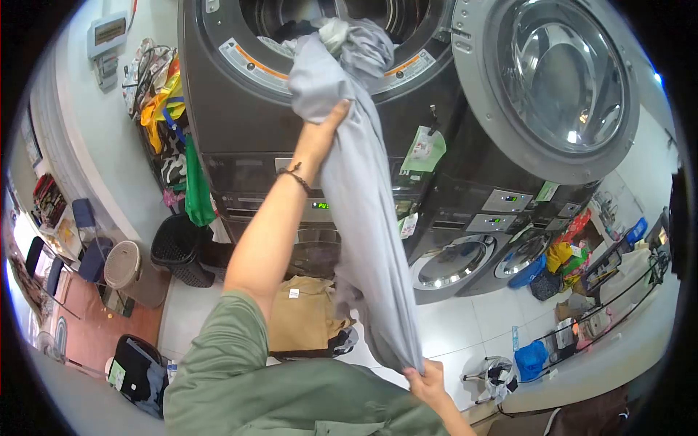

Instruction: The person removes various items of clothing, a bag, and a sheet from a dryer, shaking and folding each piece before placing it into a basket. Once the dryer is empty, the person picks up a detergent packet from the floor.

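A long light-grey cloth (367,196), large like a bed sheet, hangs stretched from the open dryer (243,127) down toward my body. My left hand (321,136) is closed around its upper part, just below the drum opening. Lower down, my right hand (429,381) grips the cloth's near end, fingers pinched on the gathered fabric. The cloth's upper end is bunched with white and grey laundry (349,40) at the drum's rim. Behind my left arm, a pile of folded clothes with a tan garment (302,316) on top sits low in front of the machines.
The round dryer door (476,94) stands swung wide to the right. More front-loading machines (454,265) line that side. A black laundry basket (182,251) and a lidded bin (131,269) stand at left. Blue bags (532,360) lie at right.
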Tool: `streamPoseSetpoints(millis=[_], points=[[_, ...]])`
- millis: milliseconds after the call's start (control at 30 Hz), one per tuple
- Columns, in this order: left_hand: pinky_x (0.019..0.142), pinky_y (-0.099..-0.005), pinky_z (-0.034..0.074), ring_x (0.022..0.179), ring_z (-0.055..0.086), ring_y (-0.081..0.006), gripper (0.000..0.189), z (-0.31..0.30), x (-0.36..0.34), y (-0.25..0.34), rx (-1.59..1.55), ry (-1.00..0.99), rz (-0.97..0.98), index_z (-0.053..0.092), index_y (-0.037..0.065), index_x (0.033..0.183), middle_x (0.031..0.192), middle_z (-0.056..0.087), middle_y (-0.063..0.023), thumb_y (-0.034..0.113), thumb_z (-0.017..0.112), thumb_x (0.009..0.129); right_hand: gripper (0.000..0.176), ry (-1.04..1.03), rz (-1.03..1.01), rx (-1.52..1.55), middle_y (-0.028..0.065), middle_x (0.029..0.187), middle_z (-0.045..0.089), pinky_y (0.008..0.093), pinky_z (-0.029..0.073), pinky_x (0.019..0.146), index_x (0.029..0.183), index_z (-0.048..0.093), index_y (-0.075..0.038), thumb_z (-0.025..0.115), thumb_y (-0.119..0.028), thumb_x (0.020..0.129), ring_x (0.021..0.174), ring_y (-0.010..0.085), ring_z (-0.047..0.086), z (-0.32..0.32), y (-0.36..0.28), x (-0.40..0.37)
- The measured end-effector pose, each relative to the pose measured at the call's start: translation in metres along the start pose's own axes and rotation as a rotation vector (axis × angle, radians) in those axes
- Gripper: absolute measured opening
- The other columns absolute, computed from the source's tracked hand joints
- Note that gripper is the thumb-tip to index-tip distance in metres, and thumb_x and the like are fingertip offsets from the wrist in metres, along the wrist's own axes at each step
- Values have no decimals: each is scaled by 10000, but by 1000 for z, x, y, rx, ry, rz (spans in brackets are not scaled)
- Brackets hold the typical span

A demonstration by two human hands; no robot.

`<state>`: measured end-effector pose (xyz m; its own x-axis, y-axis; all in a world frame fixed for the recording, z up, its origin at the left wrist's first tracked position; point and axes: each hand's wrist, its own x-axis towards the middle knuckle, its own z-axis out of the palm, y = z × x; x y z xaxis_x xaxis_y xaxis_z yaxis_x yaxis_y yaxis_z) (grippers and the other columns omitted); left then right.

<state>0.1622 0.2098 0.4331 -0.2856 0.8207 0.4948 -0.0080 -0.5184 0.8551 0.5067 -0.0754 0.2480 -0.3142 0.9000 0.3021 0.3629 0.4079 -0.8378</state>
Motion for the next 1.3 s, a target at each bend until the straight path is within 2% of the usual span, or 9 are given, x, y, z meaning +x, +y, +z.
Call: streamPoseSetpoints(millis=[133,367,533,667,800,1000,1133,1200,1300], points=[[930,-338,417,1057,574,-221,585,39,-65,-26,131,93,-26,570,-75,1166,1104,633,-168,452,525,917,141,137,41,-158,100,565,563,321,445,493,867,649,-9,668,-147,843,472,220,545,-16,57,-23],[947,-342,413,1090,560,-247,369,22,-224,-50,198,-146,110,545,-11,1186,1154,606,-134,249,569,925,591,51,-75,-364,222,1257,505,439,376,963,1247,480,4,665,-309,781,1155,391,480,-26,74,109],[937,-372,430,1077,572,-318,353,0,-314,-39,638,-531,-110,590,20,1126,1131,608,-184,292,583,901,747,89,-194,335,229,1451,327,403,240,1105,1421,313,-12,605,-418,867,1343,335,322,22,-9,295],[863,-417,463,965,603,-366,349,-32,-365,-97,743,-459,58,615,53,1086,1022,642,-173,342,545,902,1026,-28,202,729,246,1475,250,413,299,1074,1474,128,-28,694,-490,753,1347,331,309,70,-99,388],[847,-419,461,934,598,-382,476,-55,-350,-83,913,-686,-206,609,25,1100,985,635,-234,446,530,891,481,-167,206,814,191,994,655,374,503,802,1072,553,157,694,-202,785,852,274,642,103,-120,401],[599,-287,487,653,638,-201,405,-65,-245,46,1091,-1178,-234,679,71,749,707,660,-82,465,633,835,359,-118,110,591,148,986,666,334,499,774,1080,593,91,629,-186,854,837,209,634,29,-106,326],[756,-301,471,874,590,-190,293,-54,-145,73,682,-264,362,616,21,909,938,605,-81,238,732,750,402,-145,-31,243,151,1028,674,305,475,832,1119,580,87,620,-215,857,902,174,621,1,-61,256],[1027,-418,355,1238,408,-308,960,-32,-91,73,865,1,557,308,-4,1372,1358,389,-193,340,824,640,412,-250,98,234,125,987,673,302,473,806,1118,578,73,643,-237,855,874,154,602,-11,-61,201],[1067,-432,313,1303,338,-357,1238,-13,-14,36,587,209,398,-50,16,1449,1422,244,-294,383,831,661,355,-238,228,397,71,928,678,269,471,751,1100,606,38,672,-208,853,823,108,582,-39,-44,134]])
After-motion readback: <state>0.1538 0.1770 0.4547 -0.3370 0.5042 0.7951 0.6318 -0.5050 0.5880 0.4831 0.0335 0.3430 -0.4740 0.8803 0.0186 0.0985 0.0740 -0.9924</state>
